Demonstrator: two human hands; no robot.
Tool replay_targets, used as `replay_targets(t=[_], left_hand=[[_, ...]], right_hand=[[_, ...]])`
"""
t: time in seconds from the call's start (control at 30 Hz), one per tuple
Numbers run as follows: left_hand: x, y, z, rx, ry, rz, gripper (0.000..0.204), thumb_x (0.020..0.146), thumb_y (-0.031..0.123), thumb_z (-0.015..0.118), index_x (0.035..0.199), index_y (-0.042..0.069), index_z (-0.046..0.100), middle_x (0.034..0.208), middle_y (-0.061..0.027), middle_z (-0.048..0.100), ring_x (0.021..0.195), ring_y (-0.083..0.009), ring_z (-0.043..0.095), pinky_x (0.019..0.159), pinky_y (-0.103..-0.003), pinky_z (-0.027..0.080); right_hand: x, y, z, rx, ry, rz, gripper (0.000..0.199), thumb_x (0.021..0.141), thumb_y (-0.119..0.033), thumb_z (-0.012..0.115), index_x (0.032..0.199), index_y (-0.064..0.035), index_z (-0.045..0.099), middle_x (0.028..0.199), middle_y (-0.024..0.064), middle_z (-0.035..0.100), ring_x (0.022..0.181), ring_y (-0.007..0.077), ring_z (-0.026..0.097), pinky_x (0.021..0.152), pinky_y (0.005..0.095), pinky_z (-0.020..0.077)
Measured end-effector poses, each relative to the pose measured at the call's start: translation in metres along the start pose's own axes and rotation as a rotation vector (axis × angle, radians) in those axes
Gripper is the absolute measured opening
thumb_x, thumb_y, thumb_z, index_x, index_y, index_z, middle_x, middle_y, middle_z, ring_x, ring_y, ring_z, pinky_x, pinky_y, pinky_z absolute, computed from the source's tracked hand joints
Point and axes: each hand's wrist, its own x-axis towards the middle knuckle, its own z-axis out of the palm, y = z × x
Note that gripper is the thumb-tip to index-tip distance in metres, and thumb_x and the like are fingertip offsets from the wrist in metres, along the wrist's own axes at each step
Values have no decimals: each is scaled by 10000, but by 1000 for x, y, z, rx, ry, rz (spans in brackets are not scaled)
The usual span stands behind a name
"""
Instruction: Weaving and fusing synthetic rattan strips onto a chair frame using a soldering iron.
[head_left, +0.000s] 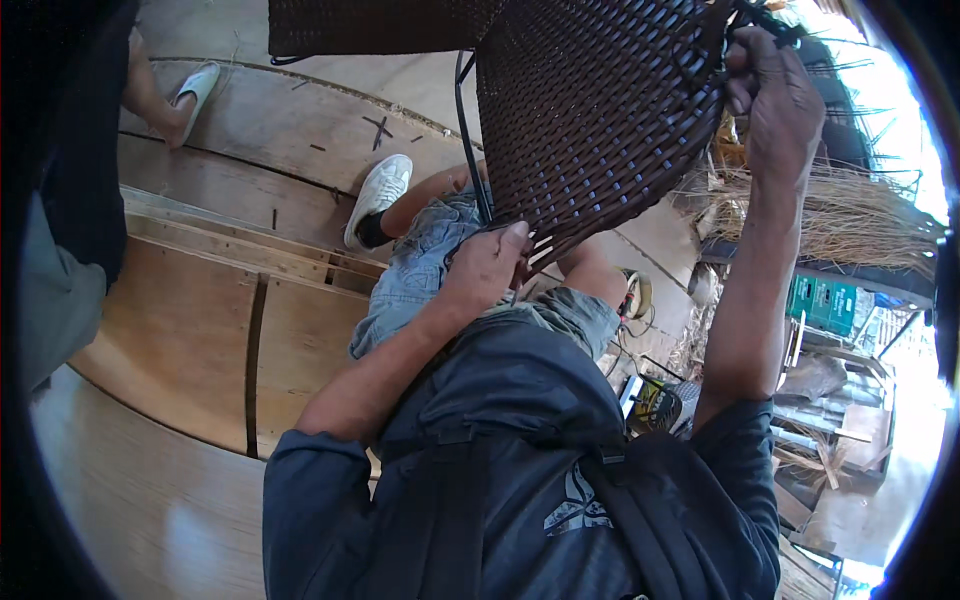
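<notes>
A dark brown wicker chair (600, 110) with a woven panel leans over my lap, on a thin dark metal frame. My left hand (487, 265) is closed on the panel's lower edge, where several loose strand ends (555, 248) stick out; its thumb lies on top. Up at the panel's right rim, my right hand (785, 110) is raised with its fingers curled together against the edge. Whatever its fingertips pinch there is too dark and small to make out. A second woven section (375, 25) of the chair extends to the upper left.
Wooden boards (190, 330) and scattered dark strand scraps (378, 132) lie to the left. Another person's foot in a pale shoe (200, 90) is at the upper left. Dry straw (850, 215), a green crate (822, 304) and stacked scrap pieces (840, 410) stand at right.
</notes>
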Motion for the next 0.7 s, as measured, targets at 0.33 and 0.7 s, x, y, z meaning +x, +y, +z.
replay_targets(t=[0.33,0.7], left_hand=[[-3,-8,3,650,236,430,245,875,259,618,1023,77,688,973,-198,677,889,-342,657,781,-402,512],[16,-5,-4,147,-24,201,319,921,297,579,932,-21,610,804,-147,629,733,-223,584,703,-356,461]], right_hand=[[3,-10,-7,-244,-62,-36,167,949,-185,615,1003,-58,709,782,-25,673,609,29,540,537,189,421],[3,-24,-7,-504,-103,-94,158,932,-129,610,1029,-33,690,810,1,679,596,41,569,560,195,479]])
